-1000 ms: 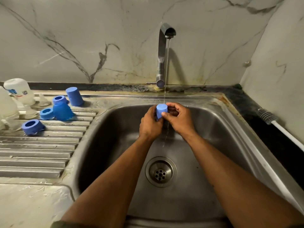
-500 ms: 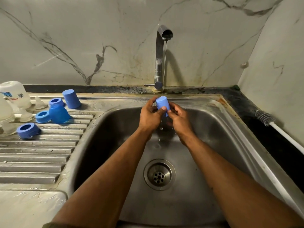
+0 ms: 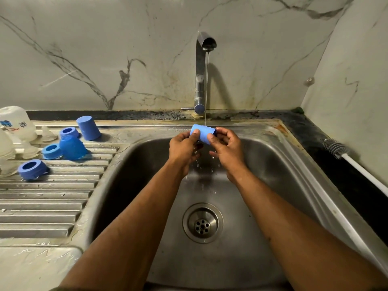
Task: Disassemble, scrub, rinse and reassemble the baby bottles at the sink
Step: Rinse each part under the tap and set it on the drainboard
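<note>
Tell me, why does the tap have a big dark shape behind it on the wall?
Head view: that is the shadow of the tap, cast rightward on the marble wall; light glints off the sink, and the wide lens bends its edges.

1. Both forearms are bare from the wrists up to the frame's lower edge.
2. The left hand (image 3: pixel 184 147) and right hand (image 3: pixel 227 147) wear no gloves, rings or watch.
3. A sliver of dark olive cloth shows at the bottom edge, left.
</note>
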